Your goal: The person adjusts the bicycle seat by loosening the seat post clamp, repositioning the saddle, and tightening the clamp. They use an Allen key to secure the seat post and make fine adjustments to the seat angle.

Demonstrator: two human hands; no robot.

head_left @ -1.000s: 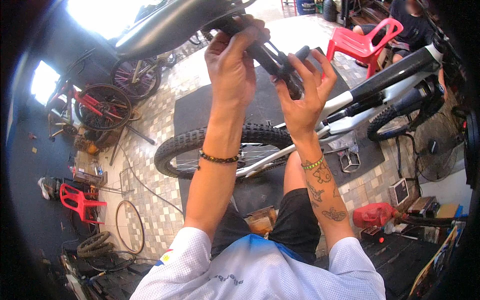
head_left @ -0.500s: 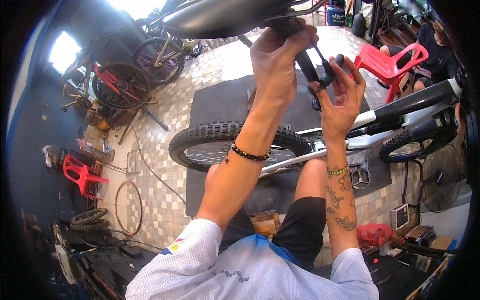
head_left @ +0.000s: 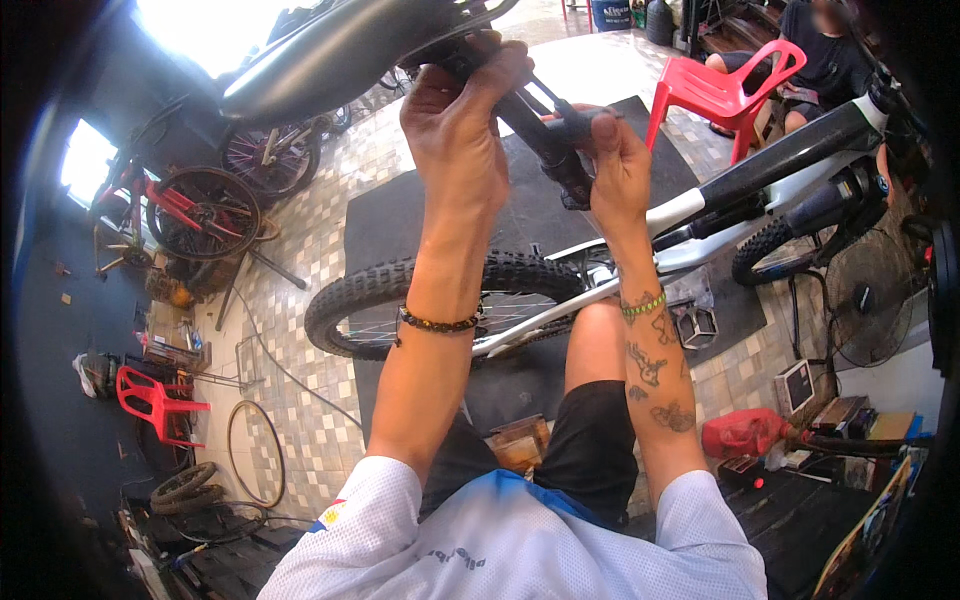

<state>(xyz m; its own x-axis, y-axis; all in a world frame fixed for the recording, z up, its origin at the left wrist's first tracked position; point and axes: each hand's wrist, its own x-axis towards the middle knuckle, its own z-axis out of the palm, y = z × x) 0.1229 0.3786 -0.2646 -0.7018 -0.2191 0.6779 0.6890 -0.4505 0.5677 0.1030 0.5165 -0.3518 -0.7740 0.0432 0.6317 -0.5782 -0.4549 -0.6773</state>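
A dark bicycle saddle (head_left: pixel 320 62) fills the top of the head view, its underside toward my hands. From beneath it a black seatpost (head_left: pixel 535 128) slants down to the right. My left hand (head_left: pixel 458 125) is closed round the post's upper end, just under the saddle. In my right hand (head_left: pixel 622 165), thumb and fingers pinch the dark handle of a T-handle wrench (head_left: pixel 580 126). Its thin shaft runs up toward the saddle clamp, where my left fingers hide the tip. The post's lower end hangs beside my right fingers.
A white and black bicycle frame (head_left: pixel 770 165) with a knobby wheel (head_left: pixel 345 305) lies below on a dark mat (head_left: pixel 385 215). Red chairs (head_left: pixel 715 95) stand right and left; a person (head_left: pixel 830 45) sits at upper right. A fan (head_left: pixel 870 300) and more bicycles (head_left: pixel 205 215) are around.
The whole view has shifted. My left hand and the saddle have moved left, showing more of the seatpost. My right hand still grips the wrench handle, its fingers now more closed.
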